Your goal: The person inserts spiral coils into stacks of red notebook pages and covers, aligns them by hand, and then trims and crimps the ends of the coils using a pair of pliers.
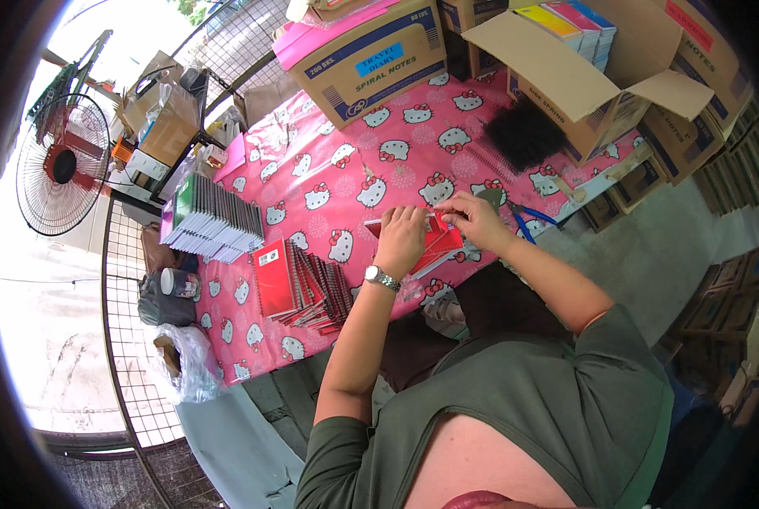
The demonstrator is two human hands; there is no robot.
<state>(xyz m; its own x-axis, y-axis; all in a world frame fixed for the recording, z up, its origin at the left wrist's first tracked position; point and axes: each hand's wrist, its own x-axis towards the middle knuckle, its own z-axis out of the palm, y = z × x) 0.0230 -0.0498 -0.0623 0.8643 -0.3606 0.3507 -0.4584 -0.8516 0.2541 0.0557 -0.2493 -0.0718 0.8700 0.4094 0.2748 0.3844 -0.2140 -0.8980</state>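
Observation:
A red notebook lies slanted on the pink table near its front edge, partly hidden by my hands. My left hand grips its left side, with the fingers bent over the upper edge. At the notebook's upper right corner, my right hand has its thumb and fingers pinched together; what is between them is too small to tell. Just right of that hand rest pliers with blue handles. A fanned stack of red spiral notebooks sits left of my left forearm.
Purple-green notebooks stand in a stack at the left. A heap of thin black strands lies before an open carton holding colourful notebooks. A closed carton stands at the back. A plastic bag hangs at the left corner, near a fan.

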